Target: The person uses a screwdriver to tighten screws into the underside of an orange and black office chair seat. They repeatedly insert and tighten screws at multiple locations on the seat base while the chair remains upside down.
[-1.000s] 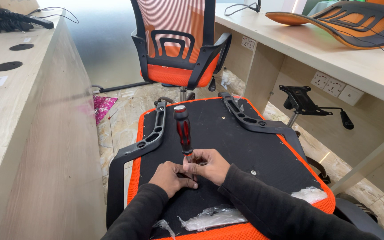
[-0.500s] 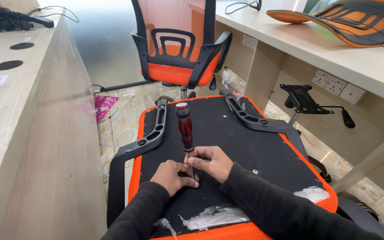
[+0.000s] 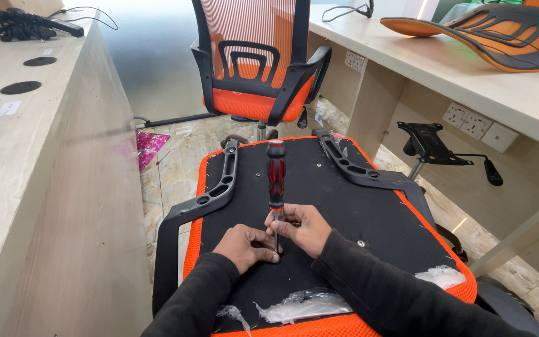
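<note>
While both hands meet at the middle of an upturned seat (image 3: 369,218), a screwdriver (image 3: 276,178) stands nearly upright between them, red-and-black handle up, shaft down onto the black underside of the seat.

Right hand (image 3: 304,226): fingers pinch the shaft just below the handle. Left hand (image 3: 247,244): curled, fingertips gathered at the foot of the shaft, touching the seat; whether they pinch a screw cannot be told. Both sleeves are black.

Seat: black board with orange mesh edging, lying underside up. 2 black armrests are on it, left armrest (image 3: 210,196) along the left edge and right armrest (image 3: 360,171) along the right. 1 small screw head (image 3: 361,244) shows just right of the right hand. Scraps of clear plastic wrap (image 3: 304,306) lie at the near edge, with another scrap (image 3: 441,276) at the right corner.

Room: pale wood desks on both sides. Left desk (image 3: 26,175) has 2 round black cable holes and a tangle of black cables (image 3: 17,25) at its far end. Right desk (image 3: 481,93) carries an orange-and-black chair back (image 3: 475,31) lying flat; white wall sockets (image 3: 475,125) sit under its edge. Black tilt mechanism (image 3: 435,146) with a lever stands near the sockets. Assembled orange mesh chair (image 3: 254,68) stands beyond the seat. Floor (image 3: 176,162): beige marbled tile, a pink foil scrap (image 3: 148,146) lying by the left desk.
</note>
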